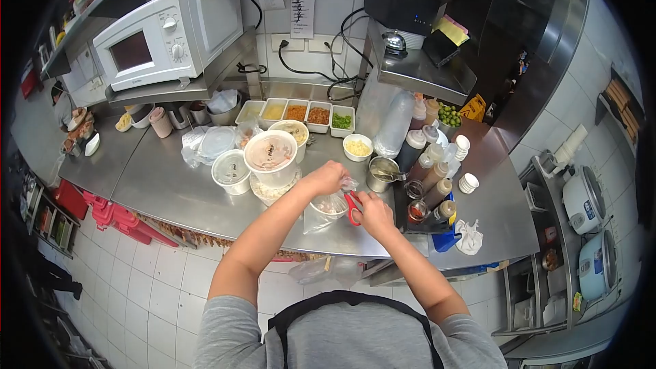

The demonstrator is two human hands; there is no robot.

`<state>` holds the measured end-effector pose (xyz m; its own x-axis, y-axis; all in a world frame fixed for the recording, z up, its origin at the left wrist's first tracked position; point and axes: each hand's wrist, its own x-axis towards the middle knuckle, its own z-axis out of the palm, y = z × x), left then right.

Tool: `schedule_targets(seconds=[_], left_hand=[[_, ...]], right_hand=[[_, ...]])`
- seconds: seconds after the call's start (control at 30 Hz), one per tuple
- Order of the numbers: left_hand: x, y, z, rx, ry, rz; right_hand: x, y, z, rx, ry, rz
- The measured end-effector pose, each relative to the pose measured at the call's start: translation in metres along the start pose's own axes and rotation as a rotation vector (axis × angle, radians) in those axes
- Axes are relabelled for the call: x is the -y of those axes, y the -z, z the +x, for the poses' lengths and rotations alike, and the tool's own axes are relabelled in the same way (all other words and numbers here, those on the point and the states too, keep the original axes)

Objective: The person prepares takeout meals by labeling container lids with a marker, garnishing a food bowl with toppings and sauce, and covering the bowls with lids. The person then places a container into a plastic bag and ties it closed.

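Note:
Near the front of the steel counter stands a white bowl with a clear plastic bag around it. My left hand pinches the gathered top of this bag. Red-handled scissors are in my right hand, beside the bag's top; their blades are hard to make out. Left of my left arm, a lidded tub with pinkish contents sits on another container of white food. A lidded white tub stands beside them, and a steel pot is just behind my right hand.
A rack of sauce bottles and a crumpled white cloth lie to the right. Behind are topping trays and a small bowl of yellow bits. A microwave sits on a raised shelf. A person is at far left.

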<state>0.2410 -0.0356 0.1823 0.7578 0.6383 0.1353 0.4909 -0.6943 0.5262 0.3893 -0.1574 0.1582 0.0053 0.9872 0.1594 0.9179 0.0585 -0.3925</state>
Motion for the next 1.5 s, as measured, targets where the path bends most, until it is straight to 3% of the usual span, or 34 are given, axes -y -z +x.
schedule_targets(seconds=[0.17,0.27,0.33,0.4,0.47,0.57,0.63,0.67,0.7,0.73,0.8,0.87,0.97,1.0,1.07,1.1,1.17,1.23,1.3,1.33,1.4,1.5], left_hand=[[-0.013,0.003,-0.003,0.079,0.047,-0.248],[-0.027,0.016,-0.018,-0.005,-0.006,-0.352],[-0.034,0.027,-0.047,-0.124,0.061,-0.678],[-0.022,0.019,-0.077,-0.108,0.108,-0.756],[-0.005,-0.008,-0.114,-0.067,0.187,-0.886],[0.037,-0.072,-0.167,0.029,0.416,-1.032],[0.045,-0.121,-0.206,-0.123,0.533,-1.512],[0.044,-0.135,-0.226,-0.208,0.469,-1.634],[0.047,-0.148,-0.235,-0.235,0.582,-1.692],[0.013,-0.124,-0.237,-0.285,0.707,-1.631],[0.010,-0.133,-0.255,-0.301,0.812,-1.514],[0.032,-0.152,-0.272,-0.149,0.700,-1.403],[0.020,-0.143,-0.280,-0.245,0.685,-1.429],[0.021,-0.142,-0.283,-0.267,0.685,-1.475],[0.021,-0.140,-0.288,-0.313,0.692,-1.526],[0.021,-0.139,-0.289,-0.288,0.721,-1.503],[0.019,-0.135,-0.294,-0.310,0.755,-1.492],[0.014,-0.135,-0.298,-0.150,0.706,-1.490],[0.012,-0.141,-0.306,-0.141,0.671,-1.522],[0.012,-0.145,-0.312,-0.088,0.638,-1.537],[0.018,-0.159,-0.325,-0.206,0.659,-1.452],[0.043,-0.196,-0.349,-0.164,0.716,-1.442]], right_hand=[[-0.010,-0.012,0.018,-0.053,-0.006,0.030],[-0.021,-0.006,0.019,-0.110,-0.071,0.140],[-0.029,-0.001,0.009,-0.006,-0.278,0.058],[-0.052,-0.021,-0.003,0.050,-0.304,0.006],[-0.070,-0.042,-0.011,0.151,-0.263,-0.038],[-0.065,-0.052,-0.016,0.099,-0.210,-0.149],[-0.046,-0.045,-0.011,0.070,-0.134,-0.099],[-0.036,-0.035,-0.006,0.035,-0.060,-0.062],[-0.026,-0.021,0.000,0.023,0.032,0.036],[-0.018,-0.005,0.007,0.004,0.124,0.127],[-0.001,0.042,0.030,-0.146,0.231,0.174],[0.024,0.118,0.053,-0.446,0.283,0.183],[0.024,0.216,0.116,-1.022,0.471,0.114],[0.012,0.235,0.142,-1.085,0.326,-0.040],[-0.008,0.267,0.184,-0.789,-0.202,-0.190],[-0.024,0.272,0.204,-0.742,-0.295,-0.135],[-0.049,0.270,0.234,-0.667,-0.325,-0.073],[-0.059,0.263,0.249,-0.795,-0.349,0.023],[-0.056,0.259,0.246,-0.864,-0.337,0.071],[-0.062,0.255,0.251,-0.931,-0.296,-0.085],[-0.045,0.260,0.241,-0.906,-0.326,-0.140],[-0.120,0.261,0.292,-1.091,-0.228,-0.404]])
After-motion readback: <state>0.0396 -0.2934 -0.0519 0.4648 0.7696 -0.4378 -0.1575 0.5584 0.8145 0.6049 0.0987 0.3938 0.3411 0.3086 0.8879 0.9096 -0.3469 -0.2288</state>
